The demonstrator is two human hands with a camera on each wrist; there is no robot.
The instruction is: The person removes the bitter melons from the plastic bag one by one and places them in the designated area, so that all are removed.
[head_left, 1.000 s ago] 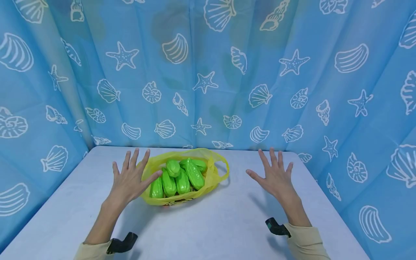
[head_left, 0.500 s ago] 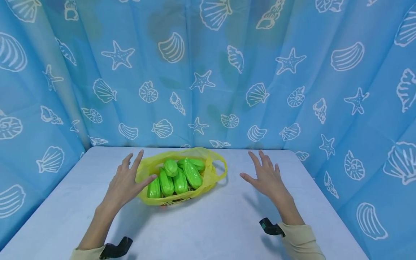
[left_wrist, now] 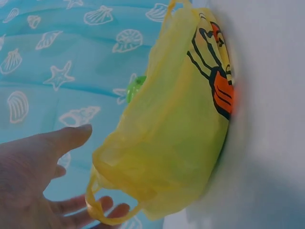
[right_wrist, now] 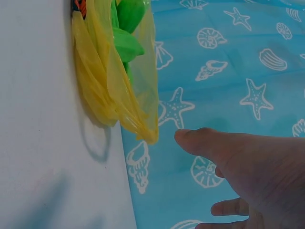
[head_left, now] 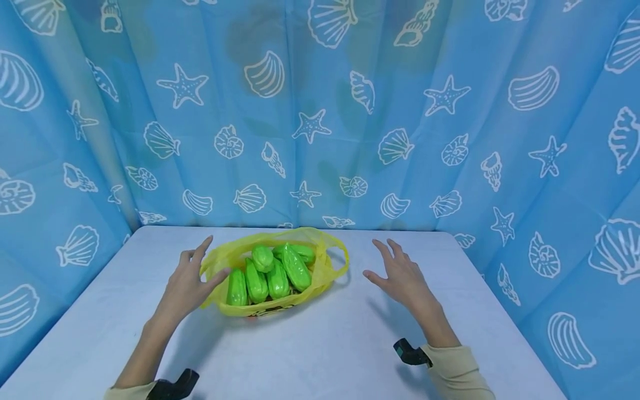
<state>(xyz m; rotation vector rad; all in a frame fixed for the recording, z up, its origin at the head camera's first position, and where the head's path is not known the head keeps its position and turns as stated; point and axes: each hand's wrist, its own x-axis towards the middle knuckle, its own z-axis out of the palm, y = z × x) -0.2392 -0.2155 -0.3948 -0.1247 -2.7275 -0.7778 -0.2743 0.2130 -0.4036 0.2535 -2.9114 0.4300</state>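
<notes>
A yellow translucent plastic bag (head_left: 325,275) lies on the table with its mouth open, showing several glossy green, elongated, vegetable-like pieces (head_left: 296,268) inside. My left hand (head_left: 185,289) hovers at the bag's left end, thumb apart from the fingers and nothing gripped. In the left wrist view, the bag's handle loop (left_wrist: 113,220) overlaps the fingertips of that hand. To the right of the bag, my right hand (head_left: 404,280) is held in the air, fingers relaxed and slightly bent. A gap separates its thumb from the bag's right handle (head_left: 345,261) in the head view.
A white table (head_left: 320,355) carries the bag near its back edge. Behind it and along both sides hangs a blue curtain (head_left: 320,161) with white shells and starfish. Small black devices sit on both wrists, the right one (head_left: 411,353) by a beige sleeve (head_left: 452,369).
The spread fingers of both hands have relaxed and bent. The right hand has come left toward the bag, and the left has dropped slightly. The bag's left end now spreads further left.
</notes>
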